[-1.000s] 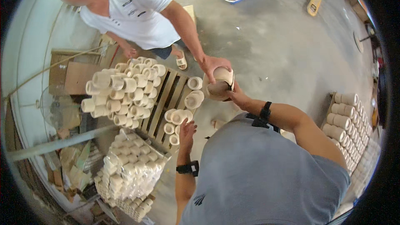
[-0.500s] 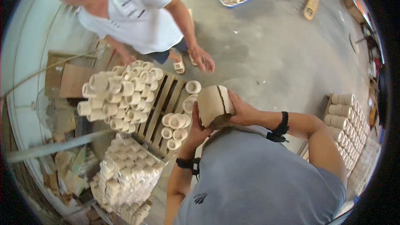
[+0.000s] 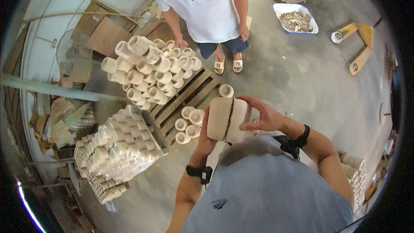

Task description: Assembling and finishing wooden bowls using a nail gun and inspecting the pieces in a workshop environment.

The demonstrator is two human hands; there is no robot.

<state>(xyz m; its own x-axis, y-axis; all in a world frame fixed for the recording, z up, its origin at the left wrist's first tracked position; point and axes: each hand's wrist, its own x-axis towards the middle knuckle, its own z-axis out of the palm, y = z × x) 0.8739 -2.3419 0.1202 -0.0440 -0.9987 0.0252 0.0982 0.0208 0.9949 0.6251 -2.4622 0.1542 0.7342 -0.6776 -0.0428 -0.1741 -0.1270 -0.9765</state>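
Observation:
Two thick beige cylindrical pieces sit end to end in front of my chest, a left piece (image 3: 219,118) and a right piece (image 3: 239,123), with a dark uneven gap between them. My left hand (image 3: 207,131) is closed on the outer side of the left one. Around the far side of the right one curl the fingers of my right hand (image 3: 268,115), its thumb resting on the near surface. Any hollow in these pieces is hidden. Just beyond them, a single beige ring (image 3: 226,90) stands by a wooden pallet (image 3: 199,87).
Hollow beige cylinders (image 3: 151,69) are stacked high on the pallet, with a smaller group (image 3: 189,123) at its near end. A plastic-wrapped stack (image 3: 118,142) stands at left. A person (image 3: 198,8) faces me across the pallet. Farther right are a basin of shards (image 3: 296,19) and a yellow pallet jack (image 3: 360,39).
My view has swung left, so the pallet and person appear farther right. The held pieces have tilted, and my right thumb now lies across one. The person's outstretched arm has dropped to their side.

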